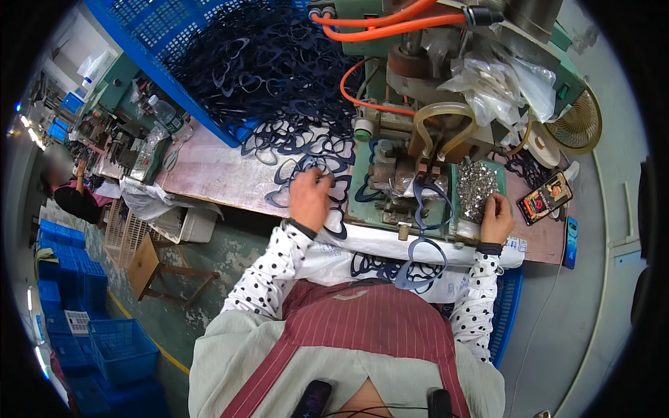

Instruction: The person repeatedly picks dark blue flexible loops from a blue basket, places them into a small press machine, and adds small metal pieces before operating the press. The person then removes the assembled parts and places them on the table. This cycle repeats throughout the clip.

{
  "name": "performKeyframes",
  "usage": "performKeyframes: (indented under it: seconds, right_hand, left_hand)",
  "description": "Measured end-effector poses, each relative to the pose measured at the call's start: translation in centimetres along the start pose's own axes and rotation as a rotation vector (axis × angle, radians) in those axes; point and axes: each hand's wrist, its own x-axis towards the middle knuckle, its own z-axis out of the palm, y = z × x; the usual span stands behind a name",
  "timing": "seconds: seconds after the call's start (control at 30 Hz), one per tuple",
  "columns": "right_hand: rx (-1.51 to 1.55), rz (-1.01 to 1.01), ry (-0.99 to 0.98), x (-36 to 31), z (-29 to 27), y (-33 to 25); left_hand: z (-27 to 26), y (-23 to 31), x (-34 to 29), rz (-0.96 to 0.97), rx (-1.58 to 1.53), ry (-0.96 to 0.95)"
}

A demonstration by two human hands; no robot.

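Observation:
My left hand (310,200) reaches over the pink table, its fingers bent down and closed on a dark blue eyeglass frame (318,164) in a loose spread of similar ones. My right hand (497,221) is at the right edge of a tray of small shiny metal parts (477,189), thumb and fingers pinched together. Whatever lies between those fingertips is too small to make out. Between my hands, another eyeglass frame (420,266) sits at the front of a green press machine (364,202), one rim in the fixture and the other hanging over the front edge.
A blue basket (129,43) heaped with dark frames stands at the back left. Orange hoses (390,29) arch over the press. A phone (546,198) and a fan (577,120) are at right. A wooden stool (150,265) and blue crates (122,348) stand left; another person (73,198) sits beyond.

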Motion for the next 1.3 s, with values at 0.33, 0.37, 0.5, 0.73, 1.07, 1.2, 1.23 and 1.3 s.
performKeyframes:
  seconds: [0.33, 0.37, 0.5, 0.73, 1.07, 1.2, 1.23, 1.3]
  right_hand:
    - [0.146, 0.151, -0.046, -0.1, -0.1, -1.2]
    - [0.166, 0.178, -0.058, -0.1, -0.3, -1.9]
    - [0.21, 0.079, -0.044, 0.0, 0.0, -0.7]
    - [0.459, 0.056, -0.274, 0.5, -0.7, -10.5]
    - [0.621, 0.09, -0.511, -1.1, -0.9, -17.5]
    - [0.54, 0.124, -0.497, -1.1, -0.4, -18.4]
    - [0.568, 0.117, -0.501, -1.0, -0.1, -18.5]
    - [0.611, 0.132, -0.481, -0.8, 0.2, -19.2]
  left_hand:
    - [0.0, -8.2, 2.8, -0.039, 0.161, -0.128]
    - [-1.1, -8.1, 3.4, -0.031, 0.122, -0.032]
    - [-4.9, -6.9, 4.9, -0.245, -0.326, 0.129]
    - [-7.1, -4.5, 4.4, 0.1, -0.062, 0.231]
    - [-10.4, 0.3, 6.2, 0.413, -0.379, 0.291]
    - [-10.3, 1.0, 6.0, 0.419, -0.774, 0.26]
    - [-10.3, 1.4, 5.9, 0.413, -0.859, 0.214]
    - [-10.6, 2.3, 6.2, 0.455, -0.933, 0.11]
